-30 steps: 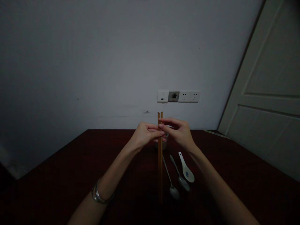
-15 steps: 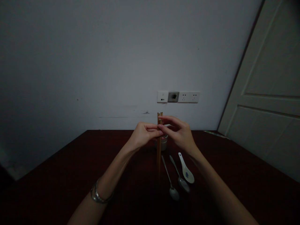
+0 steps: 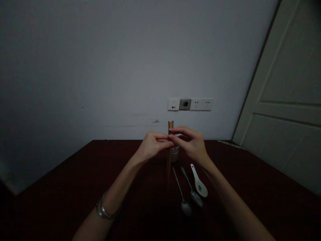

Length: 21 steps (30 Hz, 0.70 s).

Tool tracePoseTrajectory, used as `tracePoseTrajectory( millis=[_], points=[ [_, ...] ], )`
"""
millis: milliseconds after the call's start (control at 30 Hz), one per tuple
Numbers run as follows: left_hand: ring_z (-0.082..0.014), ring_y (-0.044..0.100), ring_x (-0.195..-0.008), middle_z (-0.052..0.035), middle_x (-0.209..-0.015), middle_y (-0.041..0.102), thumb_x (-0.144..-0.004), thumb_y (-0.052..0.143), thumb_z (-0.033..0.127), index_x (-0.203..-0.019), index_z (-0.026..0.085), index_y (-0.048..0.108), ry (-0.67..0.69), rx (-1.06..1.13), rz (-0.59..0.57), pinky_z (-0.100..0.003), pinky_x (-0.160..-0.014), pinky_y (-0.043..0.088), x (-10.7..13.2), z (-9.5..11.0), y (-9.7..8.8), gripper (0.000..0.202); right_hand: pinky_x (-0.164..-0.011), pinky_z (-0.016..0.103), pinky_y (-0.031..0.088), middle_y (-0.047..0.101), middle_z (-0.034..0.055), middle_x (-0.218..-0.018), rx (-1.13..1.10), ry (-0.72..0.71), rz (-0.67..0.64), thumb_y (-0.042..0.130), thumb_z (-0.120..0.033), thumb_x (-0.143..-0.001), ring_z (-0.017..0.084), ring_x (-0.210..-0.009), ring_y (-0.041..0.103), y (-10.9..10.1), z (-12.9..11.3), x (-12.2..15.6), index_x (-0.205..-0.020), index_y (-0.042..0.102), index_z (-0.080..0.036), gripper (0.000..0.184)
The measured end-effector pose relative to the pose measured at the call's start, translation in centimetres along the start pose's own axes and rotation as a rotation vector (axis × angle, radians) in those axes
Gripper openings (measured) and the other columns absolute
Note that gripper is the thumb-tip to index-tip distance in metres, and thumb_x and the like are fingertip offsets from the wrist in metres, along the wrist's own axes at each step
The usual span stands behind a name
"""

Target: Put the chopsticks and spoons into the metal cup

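Observation:
Several wooden chopsticks [image 3: 169, 157] stand upright in a bunch between my two hands, their lower ends fading into the dark. My left hand [image 3: 154, 144] pinches them from the left, thumb and fingers closed on the upper part. From the right, my right hand [image 3: 190, 139] grips the same bunch near the top with thumb and fingertips. Behind the hands, partly hidden, is a pale cup-like container [image 3: 175, 155]. To the right of the chopsticks lie two metal spoons, a slim long-handled spoon [image 3: 186, 207] and a wider spoon [image 3: 196, 198], beside a white ceramic spoon [image 3: 200, 188].
The dark red table [image 3: 75, 180] meets a grey wall [image 3: 112, 67] with a row of sockets [image 3: 200, 104]. A light panelled door [image 3: 283, 110] stands at the right. Along the table's far right edge lies a thin strip [image 3: 230, 144].
The fingertips of my right hand have come down slightly on the chopsticks. The lower ends of the chopsticks have swung a little left. The spoons have stayed in place.

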State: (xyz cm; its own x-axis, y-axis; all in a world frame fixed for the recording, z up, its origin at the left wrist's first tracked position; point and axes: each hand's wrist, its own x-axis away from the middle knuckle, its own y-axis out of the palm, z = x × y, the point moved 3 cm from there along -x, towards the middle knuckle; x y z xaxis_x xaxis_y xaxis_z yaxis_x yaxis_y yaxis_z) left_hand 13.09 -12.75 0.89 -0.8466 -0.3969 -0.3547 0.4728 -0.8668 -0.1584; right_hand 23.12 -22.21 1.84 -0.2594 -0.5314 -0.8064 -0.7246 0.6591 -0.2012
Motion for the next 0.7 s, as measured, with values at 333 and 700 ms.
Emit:
tracePoseTrajectory(
  millis=[333, 700],
  points=[
    [-0.0176, 0.064, -0.074, -0.0099, -0.08, 0.07, -0.068, 0.066, 0.022, -0.084, 0.011, 0.07, 0.025, 0.017, -0.014, -0.032, -0.073, 0.049, 0.16, 0.25, 0.02, 0.02, -0.064, 0.029, 0.053, 0.065, 0.0043, -0.087, -0.002, 0.017, -0.01, 0.061, -0.027, -0.074, 0.015, -0.077, 0.061, -0.03, -0.39, 0.02, -0.091, 0.065, -0.02, 0.02],
    [-0.0164, 0.063, -0.072, -0.0087, -0.077, 0.069, -0.069, 0.064, 0.021, -0.079, 0.011, 0.07, 0.066, -0.016, -0.022, -0.029, -0.072, 0.048, 0.19, 0.44, -0.04, 0.015, -0.064, 0.027, 0.053, 0.063, 0.0038, -0.088, -0.026, 0.027, 0.002, 0.062, -0.028, -0.073, 0.014, -0.077, 0.06, 0.14, -0.36, -0.01, -0.087, 0.062, -0.019, 0.016]
  ],
)
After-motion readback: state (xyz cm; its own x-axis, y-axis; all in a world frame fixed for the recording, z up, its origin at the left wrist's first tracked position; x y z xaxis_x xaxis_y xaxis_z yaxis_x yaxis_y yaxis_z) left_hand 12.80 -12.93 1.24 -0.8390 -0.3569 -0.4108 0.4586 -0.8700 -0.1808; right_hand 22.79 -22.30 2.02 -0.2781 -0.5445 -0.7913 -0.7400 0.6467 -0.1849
